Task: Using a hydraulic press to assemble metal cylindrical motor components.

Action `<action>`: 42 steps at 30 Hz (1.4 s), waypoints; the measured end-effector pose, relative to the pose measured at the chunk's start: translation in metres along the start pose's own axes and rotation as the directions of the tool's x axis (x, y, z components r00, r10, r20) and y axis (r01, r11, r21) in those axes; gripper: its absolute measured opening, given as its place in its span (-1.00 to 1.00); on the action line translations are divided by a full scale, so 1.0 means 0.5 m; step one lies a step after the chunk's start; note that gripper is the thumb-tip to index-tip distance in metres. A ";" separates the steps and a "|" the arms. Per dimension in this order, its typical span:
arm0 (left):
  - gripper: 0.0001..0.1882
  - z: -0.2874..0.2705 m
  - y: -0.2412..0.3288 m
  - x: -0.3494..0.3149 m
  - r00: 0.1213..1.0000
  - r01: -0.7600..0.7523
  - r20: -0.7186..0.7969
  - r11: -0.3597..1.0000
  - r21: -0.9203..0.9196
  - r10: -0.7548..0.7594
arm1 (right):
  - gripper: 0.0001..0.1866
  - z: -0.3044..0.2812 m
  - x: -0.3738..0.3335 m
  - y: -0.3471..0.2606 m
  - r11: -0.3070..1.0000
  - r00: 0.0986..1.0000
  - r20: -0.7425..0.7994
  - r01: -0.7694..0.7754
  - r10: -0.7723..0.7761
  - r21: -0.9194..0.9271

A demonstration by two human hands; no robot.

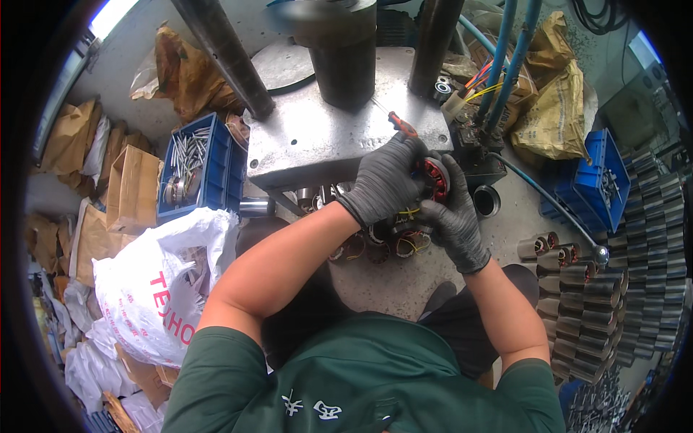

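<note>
Both of my hands wear dark grey gloves and meet in front of the metal press table. My left hand [388, 179] is closed around a screwdriver [401, 124] with a red and black handle. Its thin shaft points up and away, toward the thick press ram [345, 72]. My right hand [456, 222] grips a round motor stator [436, 179] with red windings, its open end tilted toward my left hand. The left fingertips are close to the stator; whether they touch it is hidden. Below the hands, several more stators with yellow wires [413, 244] lie on the floor.
A blue bin [224, 169] of metal shafts and a white plastic bag [162, 289] stand at the left. On the right are a ball-ended lever [600, 254], a blue crate [605, 180] and stacked metal cylinders [585, 310]. Two steel columns [231, 61] flank the ram.
</note>
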State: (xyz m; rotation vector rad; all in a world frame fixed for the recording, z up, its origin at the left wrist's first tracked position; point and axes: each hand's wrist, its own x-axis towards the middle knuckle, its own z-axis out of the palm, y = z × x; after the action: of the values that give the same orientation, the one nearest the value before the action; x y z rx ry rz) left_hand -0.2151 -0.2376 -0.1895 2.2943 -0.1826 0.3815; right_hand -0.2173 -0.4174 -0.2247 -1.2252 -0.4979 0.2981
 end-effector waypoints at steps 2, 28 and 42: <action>-0.55 -0.002 0.003 0.002 1.000 -0.008 0.002 1.000 0.029 0.008 | -0.01 -0.001 0.003 0.008 0.998 0.999 0.020 0.038 -0.037 -0.057; -0.33 0.003 -0.019 -0.006 0.994 -0.001 0.084 0.800 -0.600 0.064 | -0.13 -0.022 0.010 -0.022 0.970 0.979 -0.100 -0.155 0.176 0.186; 0.18 0.080 -0.009 -0.021 0.994 -0.052 -0.103 0.761 -0.646 -0.020 | -0.34 0.022 0.020 -0.051 0.674 1.000 0.007 -0.002 -0.004 0.738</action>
State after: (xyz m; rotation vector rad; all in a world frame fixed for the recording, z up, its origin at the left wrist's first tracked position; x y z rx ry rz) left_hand -0.2152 -0.2635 -0.2219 1.5761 -0.2393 0.3728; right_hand -0.2153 -0.4118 -0.1957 -0.4154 -0.3230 0.4508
